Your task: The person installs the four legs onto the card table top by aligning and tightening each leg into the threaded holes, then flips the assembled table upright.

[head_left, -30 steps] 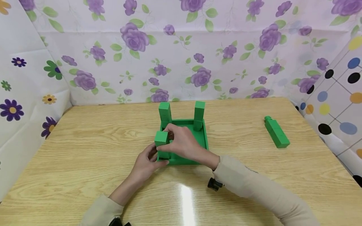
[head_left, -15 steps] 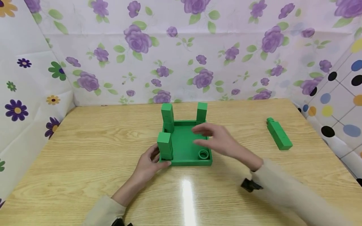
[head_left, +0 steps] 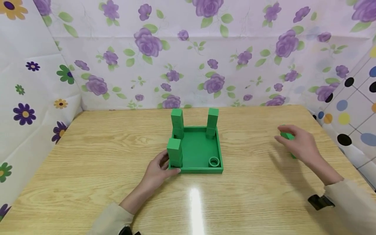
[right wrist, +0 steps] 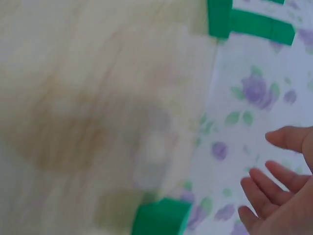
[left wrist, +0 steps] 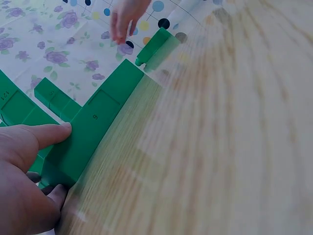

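A shallow square green tray [head_left: 196, 147] lies mid-table. My left hand [head_left: 155, 171] grips its near left corner, the thumb on the front wall [left wrist: 95, 120] and the other fingers at the left side and below. Green square posts stand in three corners: a far left post [head_left: 177, 122], a far right post [head_left: 212, 120] and a near left post [head_left: 175, 151]. A round green threaded socket [head_left: 214, 162] fills the near right corner. At the right, my right hand [head_left: 299, 143] hovers with spread fingers over a lying green post [head_left: 287, 135], mostly hiding it.
The wooden table [head_left: 117, 137] ends at a flower-printed cloth [head_left: 188, 65] at the back. A dotted cloth [head_left: 356, 107] bounds the right side, and a flowered white cloth [head_left: 38, 98] the left.
My right hand has left the near left post and travelled right to the lying post, fingers opening. The left hand stays on the tray corner. The whole view has shifted slightly.
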A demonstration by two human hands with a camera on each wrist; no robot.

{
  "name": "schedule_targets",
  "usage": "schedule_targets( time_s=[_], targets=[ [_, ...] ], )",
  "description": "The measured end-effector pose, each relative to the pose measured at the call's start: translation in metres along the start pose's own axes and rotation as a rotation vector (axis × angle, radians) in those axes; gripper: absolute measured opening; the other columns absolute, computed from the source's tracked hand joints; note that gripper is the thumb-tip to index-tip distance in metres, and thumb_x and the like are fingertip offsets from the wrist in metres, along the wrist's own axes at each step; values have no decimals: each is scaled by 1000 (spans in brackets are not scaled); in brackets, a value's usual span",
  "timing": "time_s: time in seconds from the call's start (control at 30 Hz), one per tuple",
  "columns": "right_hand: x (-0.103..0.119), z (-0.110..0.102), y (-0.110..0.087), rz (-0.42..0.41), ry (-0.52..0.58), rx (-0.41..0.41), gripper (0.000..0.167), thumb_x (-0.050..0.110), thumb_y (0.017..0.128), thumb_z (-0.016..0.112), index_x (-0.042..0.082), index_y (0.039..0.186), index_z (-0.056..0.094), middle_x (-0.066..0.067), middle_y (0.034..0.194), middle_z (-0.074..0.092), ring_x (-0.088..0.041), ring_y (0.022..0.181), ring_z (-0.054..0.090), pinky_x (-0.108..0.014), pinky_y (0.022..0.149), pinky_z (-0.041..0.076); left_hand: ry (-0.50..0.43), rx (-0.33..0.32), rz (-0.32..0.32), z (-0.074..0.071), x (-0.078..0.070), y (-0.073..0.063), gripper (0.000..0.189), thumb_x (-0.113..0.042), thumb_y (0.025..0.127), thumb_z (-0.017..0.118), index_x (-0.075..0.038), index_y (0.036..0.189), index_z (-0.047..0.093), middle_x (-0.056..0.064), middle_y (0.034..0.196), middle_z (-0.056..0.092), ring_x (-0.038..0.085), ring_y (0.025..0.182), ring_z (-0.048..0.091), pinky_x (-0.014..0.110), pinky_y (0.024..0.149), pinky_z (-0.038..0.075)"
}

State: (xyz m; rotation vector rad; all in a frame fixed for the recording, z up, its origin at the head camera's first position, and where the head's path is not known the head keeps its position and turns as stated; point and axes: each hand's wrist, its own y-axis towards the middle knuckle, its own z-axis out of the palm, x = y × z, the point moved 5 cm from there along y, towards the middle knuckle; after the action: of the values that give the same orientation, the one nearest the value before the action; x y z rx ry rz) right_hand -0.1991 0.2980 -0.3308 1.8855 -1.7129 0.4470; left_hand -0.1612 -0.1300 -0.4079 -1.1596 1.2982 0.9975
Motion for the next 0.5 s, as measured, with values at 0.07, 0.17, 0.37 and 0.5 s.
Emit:
schedule_targets(
  time_s=[0.07, 0.17, 0.37, 0.5],
  targets=[
    [-14, -5, -2, 46, -29, -11, 55, 32, 97, 60, -7, 134, 50, -33, 130, 50, -51, 115, 46, -65, 84, 44, -3, -2, -3, 0, 0, 0, 76, 3, 80, 75, -2, 146, 38, 19, 144, 42, 32, 136, 36, 37, 109, 37],
    [-30, -9, -5, 92, -37, -10, 61, 31, 96, 61, -10, 138, 43, -37, 134, 43, -55, 116, 41, -67, 82, 42, -2, -8, -7, 0, 0, 0, 76, 4, 80, 75, -1, 146, 38, 20, 144, 42, 32, 135, 36, 38, 108, 38],
    [-55, -6, -12, 192, -25, 71, 79, 34, 94, 63, -15, 144, 27, -42, 139, 31, -61, 120, 32, -71, 87, 37, -1, -9, -6, -1, 1, 0, 75, 4, 80, 75, -2, 145, 39, 19, 143, 42, 32, 135, 37, 38, 108, 38],
    [-68, -3, -15, 237, -13, 110, 87, 35, 91, 67, -17, 144, 21, -44, 138, 30, -59, 118, 35, -66, 85, 42, 10, -2, 12, -1, 1, 0, 75, 2, 80, 76, -2, 145, 39, 19, 143, 43, 32, 135, 37, 38, 108, 38]
  ],
)
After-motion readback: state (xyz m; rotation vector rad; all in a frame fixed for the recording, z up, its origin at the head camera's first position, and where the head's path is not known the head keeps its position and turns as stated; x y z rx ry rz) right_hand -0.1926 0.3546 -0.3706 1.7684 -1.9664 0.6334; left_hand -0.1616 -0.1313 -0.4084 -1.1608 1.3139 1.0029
